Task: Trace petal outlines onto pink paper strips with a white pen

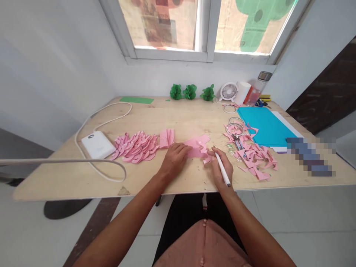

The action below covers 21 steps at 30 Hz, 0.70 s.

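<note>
My left hand lies on the left end of a pink paper strip, its fingers together over the paper. In my right hand is a white pen, slanting down toward me, and the fingertips meet a small wavy-edged pink piece at the strip's right side. Left of my left hand sit folded pink papers and a heap of curvy pink cutouts. Pink scraps are strewn right of my right hand, with small scissors among them.
A white power bank with a looping cable lies at left. Green paper ornaments, a small fan and a bottle line the back. Blue sheets lie at right on the wooden table.
</note>
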Motion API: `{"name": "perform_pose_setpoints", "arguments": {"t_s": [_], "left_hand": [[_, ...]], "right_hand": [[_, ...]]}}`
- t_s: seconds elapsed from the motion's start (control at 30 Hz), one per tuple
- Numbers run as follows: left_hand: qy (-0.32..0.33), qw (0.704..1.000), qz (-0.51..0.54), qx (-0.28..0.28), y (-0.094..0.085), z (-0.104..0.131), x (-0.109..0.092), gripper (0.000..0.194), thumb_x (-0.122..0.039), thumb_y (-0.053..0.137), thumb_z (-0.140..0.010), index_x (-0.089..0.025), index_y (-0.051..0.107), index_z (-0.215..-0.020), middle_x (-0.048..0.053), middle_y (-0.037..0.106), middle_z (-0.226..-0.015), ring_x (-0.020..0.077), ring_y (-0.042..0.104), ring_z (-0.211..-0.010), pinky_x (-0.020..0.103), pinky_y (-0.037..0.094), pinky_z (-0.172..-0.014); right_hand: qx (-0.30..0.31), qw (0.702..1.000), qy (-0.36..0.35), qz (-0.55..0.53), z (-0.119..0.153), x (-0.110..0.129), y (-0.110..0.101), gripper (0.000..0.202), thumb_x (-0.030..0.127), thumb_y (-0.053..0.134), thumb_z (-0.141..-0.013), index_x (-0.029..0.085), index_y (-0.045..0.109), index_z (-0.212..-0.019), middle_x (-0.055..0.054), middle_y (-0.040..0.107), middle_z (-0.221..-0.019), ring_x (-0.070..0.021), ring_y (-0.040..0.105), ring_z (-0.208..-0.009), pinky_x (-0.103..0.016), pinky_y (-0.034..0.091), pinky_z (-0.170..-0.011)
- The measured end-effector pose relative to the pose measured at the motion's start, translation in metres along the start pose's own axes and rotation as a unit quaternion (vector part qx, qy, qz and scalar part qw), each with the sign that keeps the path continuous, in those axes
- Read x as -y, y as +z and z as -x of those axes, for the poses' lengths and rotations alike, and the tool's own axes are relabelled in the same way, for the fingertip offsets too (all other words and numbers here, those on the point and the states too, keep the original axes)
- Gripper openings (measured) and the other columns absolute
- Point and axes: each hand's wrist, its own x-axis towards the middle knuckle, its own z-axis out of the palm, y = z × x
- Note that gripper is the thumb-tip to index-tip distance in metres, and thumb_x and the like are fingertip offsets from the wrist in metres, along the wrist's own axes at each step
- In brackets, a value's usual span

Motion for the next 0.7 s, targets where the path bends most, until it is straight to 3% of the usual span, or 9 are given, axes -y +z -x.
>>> {"name": "perform_pose_setpoints", "arguments": {"t_s": [0.17, 0.37, 0.53, 0.7], "left_hand": [[-0.021, 0.999, 0.038, -0.008, -0.003, 0.0, -0.004, 0.028, -0.01, 0.042, -0.091, -0.018, 0.061, -0.108, 0.009, 0.066, -0.1, 0.0211, 0.06, -0.096, 0.037, 0.05, -0.085], [-0.094, 0.982, 0.163, 0.023, -0.009, -0.003, -0.005, 0.03, -0.007, 0.043, -0.085, -0.018, 0.06, -0.107, 0.005, 0.067, -0.096, 0.017, 0.063, -0.088, 0.03, 0.05, -0.079], [-0.153, 0.962, 0.178, 0.138, -0.012, -0.02, 0.003, 0.035, -0.005, 0.042, -0.078, -0.018, 0.061, -0.105, 0.003, 0.067, -0.096, 0.016, 0.064, -0.083, 0.026, 0.05, -0.072], [-0.138, 0.964, 0.152, 0.169, -0.002, -0.04, 0.012, 0.036, -0.003, 0.043, -0.075, -0.02, 0.064, -0.099, 0.004, 0.069, -0.098, 0.0183, 0.063, -0.084, 0.029, 0.047, -0.074]], "right_hand": [[0.005, 1.0, -0.013, -0.01, 0.001, 0.007, -0.003, 0.032, 0.029, 0.049, -0.089, 0.021, 0.06, -0.119, -0.006, 0.073, -0.106, -0.0226, 0.067, -0.104, -0.039, 0.052, -0.093], [-0.033, 0.999, -0.007, -0.039, 0.002, 0.007, -0.001, 0.03, 0.029, 0.052, -0.088, 0.02, 0.061, -0.115, -0.007, 0.074, -0.102, -0.0237, 0.068, -0.102, -0.037, 0.055, -0.085], [-0.024, 0.999, -0.024, -0.041, 0.002, 0.004, -0.001, 0.03, 0.027, 0.052, -0.088, 0.021, 0.06, -0.116, -0.007, 0.074, -0.103, -0.0236, 0.067, -0.104, -0.038, 0.054, -0.087], [-0.041, 0.998, -0.021, -0.053, 0.001, 0.0, -0.001, 0.029, 0.026, 0.053, -0.087, 0.021, 0.061, -0.114, -0.006, 0.075, -0.101, -0.0228, 0.067, -0.103, -0.039, 0.052, -0.09]]}}
